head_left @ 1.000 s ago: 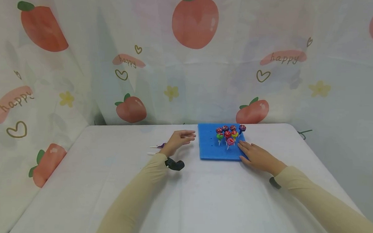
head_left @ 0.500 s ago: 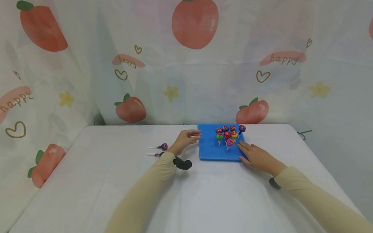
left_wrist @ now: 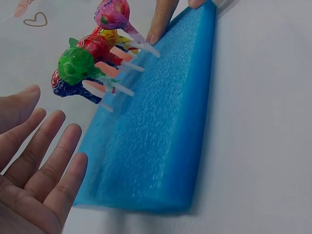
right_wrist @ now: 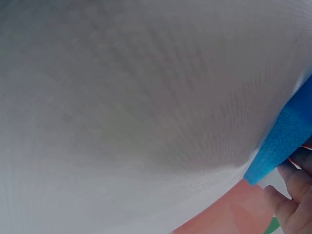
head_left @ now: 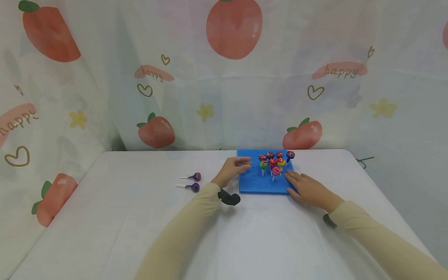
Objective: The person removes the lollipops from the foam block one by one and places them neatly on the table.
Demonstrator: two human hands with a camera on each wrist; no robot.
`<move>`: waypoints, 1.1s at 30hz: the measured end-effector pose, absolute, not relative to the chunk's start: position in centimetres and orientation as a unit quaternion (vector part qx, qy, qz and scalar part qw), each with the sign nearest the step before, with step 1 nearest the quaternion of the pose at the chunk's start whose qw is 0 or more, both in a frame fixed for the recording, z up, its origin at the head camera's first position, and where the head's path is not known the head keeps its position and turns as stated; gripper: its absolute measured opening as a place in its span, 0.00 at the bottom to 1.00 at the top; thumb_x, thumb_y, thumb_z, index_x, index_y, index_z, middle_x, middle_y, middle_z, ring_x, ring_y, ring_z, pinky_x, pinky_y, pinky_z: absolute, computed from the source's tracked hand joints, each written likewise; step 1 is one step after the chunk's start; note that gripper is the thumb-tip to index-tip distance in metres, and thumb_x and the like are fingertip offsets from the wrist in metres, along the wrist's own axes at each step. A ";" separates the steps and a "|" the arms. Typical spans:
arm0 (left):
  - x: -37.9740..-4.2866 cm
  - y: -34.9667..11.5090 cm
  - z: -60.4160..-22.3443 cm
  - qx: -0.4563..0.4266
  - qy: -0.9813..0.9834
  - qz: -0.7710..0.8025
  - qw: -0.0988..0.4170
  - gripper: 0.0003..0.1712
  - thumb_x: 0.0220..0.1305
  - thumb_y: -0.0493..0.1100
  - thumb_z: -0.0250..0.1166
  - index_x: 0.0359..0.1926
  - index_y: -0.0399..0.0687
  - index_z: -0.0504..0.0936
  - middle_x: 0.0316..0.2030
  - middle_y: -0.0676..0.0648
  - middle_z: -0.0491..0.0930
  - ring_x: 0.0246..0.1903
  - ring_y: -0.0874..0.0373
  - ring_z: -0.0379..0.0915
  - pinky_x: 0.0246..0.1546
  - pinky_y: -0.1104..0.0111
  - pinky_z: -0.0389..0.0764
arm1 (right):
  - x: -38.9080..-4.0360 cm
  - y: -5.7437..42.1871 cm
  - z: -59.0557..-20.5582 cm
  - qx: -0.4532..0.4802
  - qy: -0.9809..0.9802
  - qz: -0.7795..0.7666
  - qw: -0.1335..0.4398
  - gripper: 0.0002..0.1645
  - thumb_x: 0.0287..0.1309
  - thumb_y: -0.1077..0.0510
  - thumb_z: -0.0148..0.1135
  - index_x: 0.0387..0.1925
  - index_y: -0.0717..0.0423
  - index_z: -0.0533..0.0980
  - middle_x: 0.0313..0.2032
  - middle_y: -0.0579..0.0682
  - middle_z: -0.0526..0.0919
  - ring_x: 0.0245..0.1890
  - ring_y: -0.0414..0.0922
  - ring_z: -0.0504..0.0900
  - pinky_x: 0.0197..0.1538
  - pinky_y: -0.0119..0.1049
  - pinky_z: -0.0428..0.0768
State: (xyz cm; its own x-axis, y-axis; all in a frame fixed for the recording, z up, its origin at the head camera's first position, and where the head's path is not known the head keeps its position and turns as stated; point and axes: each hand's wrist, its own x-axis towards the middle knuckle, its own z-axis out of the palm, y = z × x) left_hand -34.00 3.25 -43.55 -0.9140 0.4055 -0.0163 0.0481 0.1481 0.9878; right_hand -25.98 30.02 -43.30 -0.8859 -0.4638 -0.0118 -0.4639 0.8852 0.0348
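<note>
A blue foam board [head_left: 248, 183] lies on the table with several wrapped lollipops standing in it, among them a pink lollipop [left_wrist: 112, 14] and a green lollipop [left_wrist: 76, 66]. My left hand [head_left: 231, 171] hovers over the board's left part, fingers extended and nothing in them. In the left wrist view its palm and spread fingers show beside the upright lollipops. My right hand [head_left: 312, 191] rests on the board's right edge with its fingers laid out straight. The right wrist view catches only part of those fingers [right_wrist: 297, 183] against the blue foam.
Left of the board, two purple-wrapped lollipops lie on the white table, an upper lollipop [head_left: 196, 176] and a lower lollipop [head_left: 194, 187], sticks pointing left. A fruit-printed curtain [head_left: 229, 95] hangs behind the table's back edge.
My left hand has moved right, from beside the board to over its left part, uncovering the two lying lollipops. My right hand stays on the board's right edge.
</note>
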 end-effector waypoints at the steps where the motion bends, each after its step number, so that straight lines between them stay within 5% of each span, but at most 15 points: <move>1: -34.0 3.4 -43.6 0.155 0.743 0.636 0.140 0.22 0.64 0.38 0.60 0.59 0.37 0.73 0.54 0.38 0.78 0.56 0.49 0.75 0.56 0.63 0.76 | -26.0 30.0 -43.3 -0.239 0.971 0.018 0.001 0.36 0.63 0.48 0.54 0.63 0.70 0.63 0.64 0.67 0.66 0.65 0.64 0.64 0.63 0.59 0.66; 22: -33.5 6.7 -44.8 0.112 0.736 0.651 0.147 0.20 0.61 0.41 0.63 0.55 0.45 0.78 0.51 0.43 0.81 0.50 0.56 0.78 0.53 0.67 0.78 | -25.8 29.8 -43.3 -0.242 0.970 0.013 -0.005 0.35 0.63 0.49 0.54 0.63 0.70 0.63 0.64 0.68 0.66 0.65 0.63 0.64 0.63 0.58 0.67; 33: -33.5 7.9 -45.4 0.129 0.762 0.621 0.135 0.21 0.60 0.41 0.64 0.55 0.40 0.77 0.50 0.42 0.81 0.52 0.54 0.77 0.54 0.66 0.77 | -26.0 29.7 -43.2 -0.245 0.969 0.013 -0.005 0.35 0.63 0.49 0.54 0.63 0.69 0.63 0.64 0.67 0.66 0.65 0.63 0.65 0.62 0.58 0.67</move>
